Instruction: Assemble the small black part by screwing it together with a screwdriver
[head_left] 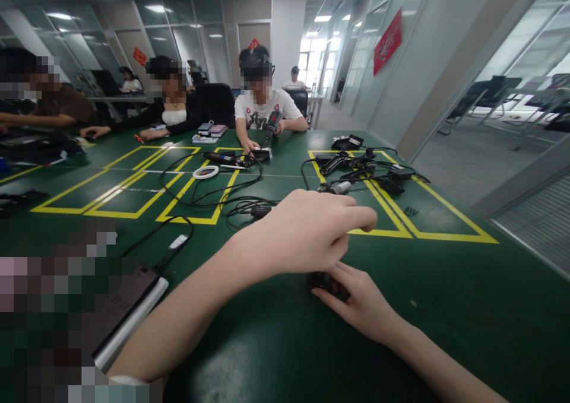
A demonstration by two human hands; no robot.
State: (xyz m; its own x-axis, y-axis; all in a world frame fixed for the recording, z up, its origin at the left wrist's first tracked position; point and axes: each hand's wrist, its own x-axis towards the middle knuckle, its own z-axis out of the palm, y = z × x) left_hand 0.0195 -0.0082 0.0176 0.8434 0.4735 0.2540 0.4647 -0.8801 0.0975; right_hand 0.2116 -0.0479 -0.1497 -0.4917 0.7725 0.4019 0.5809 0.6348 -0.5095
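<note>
My left hand point(307, 231) reaches across the middle, back of the hand up, fingers curled downward. Whatever its fingertips grip, if anything, is hidden beneath the hand. Just below it, my right hand point(363, 302) rests close to the table with thumb and fingers closed around a small black part point(317, 281). Most of that part is covered by the fingers, so its kind cannot be made out. Behind my left hand lies a grey cylindrical piece point(342, 187) beside a heap of black cables point(392, 182).
Yellow tape outlines point(454, 237) mark the green table point(445, 302). A dark box with a cable point(129, 302) lies at left. Black cords point(249, 204) and a white ring point(205, 172) are further back. A person opposite point(262, 103) holds a black power tool point(272, 124); others sit left.
</note>
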